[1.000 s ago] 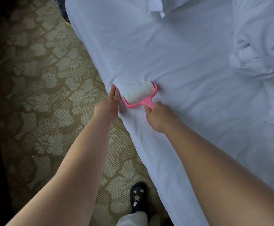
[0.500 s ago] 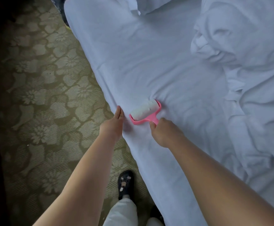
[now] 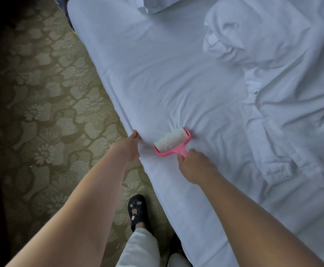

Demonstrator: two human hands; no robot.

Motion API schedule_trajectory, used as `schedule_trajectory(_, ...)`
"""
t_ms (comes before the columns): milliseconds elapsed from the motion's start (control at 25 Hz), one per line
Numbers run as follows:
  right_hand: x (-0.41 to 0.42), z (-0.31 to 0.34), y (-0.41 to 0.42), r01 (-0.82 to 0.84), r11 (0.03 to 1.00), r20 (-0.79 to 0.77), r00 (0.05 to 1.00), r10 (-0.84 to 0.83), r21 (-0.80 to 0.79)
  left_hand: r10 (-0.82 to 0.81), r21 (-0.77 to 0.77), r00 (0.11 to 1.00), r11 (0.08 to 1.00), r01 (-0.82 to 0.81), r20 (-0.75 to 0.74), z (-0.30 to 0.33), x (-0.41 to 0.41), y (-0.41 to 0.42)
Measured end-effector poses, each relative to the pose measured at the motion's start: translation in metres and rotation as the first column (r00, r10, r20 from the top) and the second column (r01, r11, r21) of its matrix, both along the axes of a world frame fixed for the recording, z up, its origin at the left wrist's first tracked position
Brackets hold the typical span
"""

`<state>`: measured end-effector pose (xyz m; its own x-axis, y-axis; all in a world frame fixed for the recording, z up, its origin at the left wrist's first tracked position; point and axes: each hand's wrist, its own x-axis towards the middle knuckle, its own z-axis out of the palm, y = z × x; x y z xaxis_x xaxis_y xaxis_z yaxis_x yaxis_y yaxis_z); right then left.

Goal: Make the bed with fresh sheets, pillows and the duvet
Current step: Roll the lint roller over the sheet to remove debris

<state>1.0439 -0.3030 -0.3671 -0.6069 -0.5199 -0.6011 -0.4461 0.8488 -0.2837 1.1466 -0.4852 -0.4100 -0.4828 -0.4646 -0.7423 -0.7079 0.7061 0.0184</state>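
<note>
Head view shows the pink lint roller [image 3: 171,144] further down the bed's edge than a second ago, its drum pressed on the white sheet [image 3: 157,78]. Her right hand [image 3: 195,166] grasps the handle; her left hand [image 3: 131,146] pinches the sheet at the mattress edge. Bunched duvet [image 3: 273,54] lies right, pillow [image 3: 157,4] at top.

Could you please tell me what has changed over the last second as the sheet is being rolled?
The right hand has drawn the lint roller back along the sheet beside the bed's edge, toward the person, and the left hand has slid back along the edge with it. The grips are unchanged: right hand on the roller's handle, left hand on the sheet at the edge. The crumpled duvet lies as before.
</note>
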Motion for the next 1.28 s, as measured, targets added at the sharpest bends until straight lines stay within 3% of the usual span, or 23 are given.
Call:
schedule_trajectory(160, -0.007, -0.004, -0.021, -0.002, 1.0, 0.005, 1.0, 0.002, 0.003, -0.012, 0.005, 0.998, 1.0, 0.012, 0.058, -0.009, -0.005, -0.02)
schedule_trajectory(320, -0.015, -0.008, -0.053, 0.001, 1.0, -0.008, 1.0, -0.001, -0.013, -0.036, -0.098, 0.998, 0.994, 0.04, 0.042, -0.006, -0.014, -0.044)
schedule_trajectory(520, -0.027, -0.012, -0.117, 0.028, 0.998, -0.003, 1.0, -0.028, -0.062, -0.096, -0.105, 0.995, 0.99, 0.097, 0.017, -0.007, -0.024, -0.086)
schedule_trajectory(800, -0.044, -0.019, -0.2, 0.05, 0.997, -0.042, 0.998, -0.053, -0.065, 0.025, -0.123, 0.995, 0.992, -0.037, -0.097, -0.015, -0.048, -0.177)
schedule_trajectory(1120, -0.059, -0.021, -0.273, 0.081, 0.992, -0.035, 0.996, -0.085, -0.098, -0.168, -0.142, 0.984, 0.977, 0.158, -0.065, -0.016, -0.053, -0.229)
schedule_trajectory(1280, -0.062, -0.021, -0.281, 0.079, 0.994, -0.066, 0.994, -0.083, -0.071, -0.148, -0.138, 0.984, 0.981, 0.134, -0.101, -0.02, -0.052, -0.233)
